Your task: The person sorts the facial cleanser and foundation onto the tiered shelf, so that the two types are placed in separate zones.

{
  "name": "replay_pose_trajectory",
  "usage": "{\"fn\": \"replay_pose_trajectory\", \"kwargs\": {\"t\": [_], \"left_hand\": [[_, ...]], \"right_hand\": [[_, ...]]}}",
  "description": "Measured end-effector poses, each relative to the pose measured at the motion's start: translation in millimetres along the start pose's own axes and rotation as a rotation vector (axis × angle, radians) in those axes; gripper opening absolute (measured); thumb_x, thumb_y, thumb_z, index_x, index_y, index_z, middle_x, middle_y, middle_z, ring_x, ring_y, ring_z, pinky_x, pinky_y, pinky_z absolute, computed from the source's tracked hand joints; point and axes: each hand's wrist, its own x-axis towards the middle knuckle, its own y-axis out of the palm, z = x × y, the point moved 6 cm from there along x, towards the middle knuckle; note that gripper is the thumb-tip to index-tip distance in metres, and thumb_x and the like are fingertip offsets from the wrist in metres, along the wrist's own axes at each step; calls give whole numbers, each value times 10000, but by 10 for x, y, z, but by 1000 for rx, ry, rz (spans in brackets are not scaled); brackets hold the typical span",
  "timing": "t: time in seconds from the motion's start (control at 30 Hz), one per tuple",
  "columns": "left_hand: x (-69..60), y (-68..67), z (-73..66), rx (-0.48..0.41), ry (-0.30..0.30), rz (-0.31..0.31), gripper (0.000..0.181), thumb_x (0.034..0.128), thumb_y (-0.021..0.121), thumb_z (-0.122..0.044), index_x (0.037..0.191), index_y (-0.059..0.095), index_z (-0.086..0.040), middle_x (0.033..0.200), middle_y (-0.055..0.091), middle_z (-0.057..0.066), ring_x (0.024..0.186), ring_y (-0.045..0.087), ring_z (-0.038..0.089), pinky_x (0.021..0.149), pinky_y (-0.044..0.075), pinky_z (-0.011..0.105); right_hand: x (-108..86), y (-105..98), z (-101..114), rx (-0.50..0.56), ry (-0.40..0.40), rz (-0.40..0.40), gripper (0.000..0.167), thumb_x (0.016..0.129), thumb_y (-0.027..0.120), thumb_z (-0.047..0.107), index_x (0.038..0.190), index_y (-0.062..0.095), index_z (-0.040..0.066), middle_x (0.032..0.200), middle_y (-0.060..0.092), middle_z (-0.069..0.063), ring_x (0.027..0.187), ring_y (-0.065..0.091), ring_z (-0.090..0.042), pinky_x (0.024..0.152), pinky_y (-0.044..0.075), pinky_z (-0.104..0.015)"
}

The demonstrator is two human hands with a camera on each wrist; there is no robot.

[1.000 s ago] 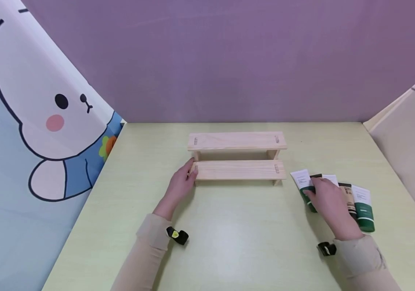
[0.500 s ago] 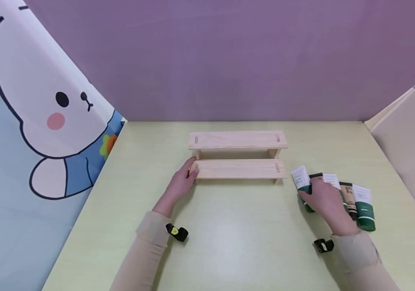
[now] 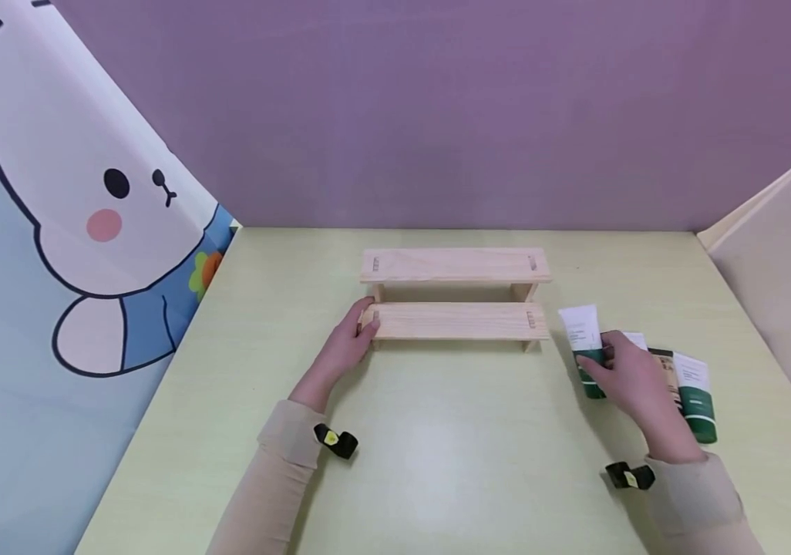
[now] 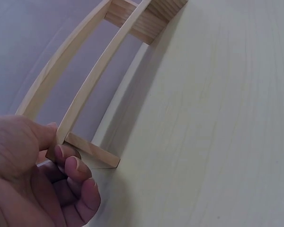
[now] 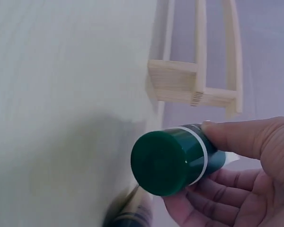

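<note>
A two-tier wooden rack [image 3: 458, 321] stands near the middle of the table. My left hand [image 3: 345, 344] pinches the left end of its lower board between thumb and fingers, which the left wrist view shows close up at the board's end [image 4: 87, 85]. On the right, my right hand [image 3: 634, 381] grips a white and green squeeze tube [image 3: 583, 331] by its green part. The right wrist view shows the tube's green cap [image 5: 158, 163] facing the camera, with thumb and fingers around the tube.
Right of the gripped tube lie several more tubes, among them a brown and black one [image 3: 666, 366] and another white and green one [image 3: 695, 393]. My right hand partly covers them. A purple cloth [image 3: 465, 116] hangs behind the table [image 3: 437, 447].
My right hand has separated the leftmost white and green tube from the others, raising it slightly. The left hand stays on the rack.
</note>
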Motion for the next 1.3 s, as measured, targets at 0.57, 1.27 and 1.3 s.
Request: {"fn": "replay_pose_trajectory", "kwargs": {"t": [0.57,1.27,1.3], "left_hand": [[2,23,16,-91,-16,-3,462,1037,487,-282,1475,341,-290,641,445,7,509,423,136,485,355,260],[-22,20,15,-91,-24,-21,466,1030,501,-289,1472,354,-271,637,450,8,503,429,143,490,356,266],[-20,18,12,-88,-25,-21,467,1031,499,-288,1474,353,-269,636,449,7,503,429,142,491,355,266]], "right_hand": [[53,-290,356,244,-114,-132,486,958,629,341,1256,492,-19,1174,594,-265,1031,609,-473,760,526,-559],[368,-339,940,503,-266,-163,400,927,689,197,1235,527,0,1132,644,-168,960,656,-223,738,487,-125],[382,-339,963,507,-271,-158,404,925,691,195,1234,526,-7,1131,646,-166,957,653,-212,745,487,-126]]}}
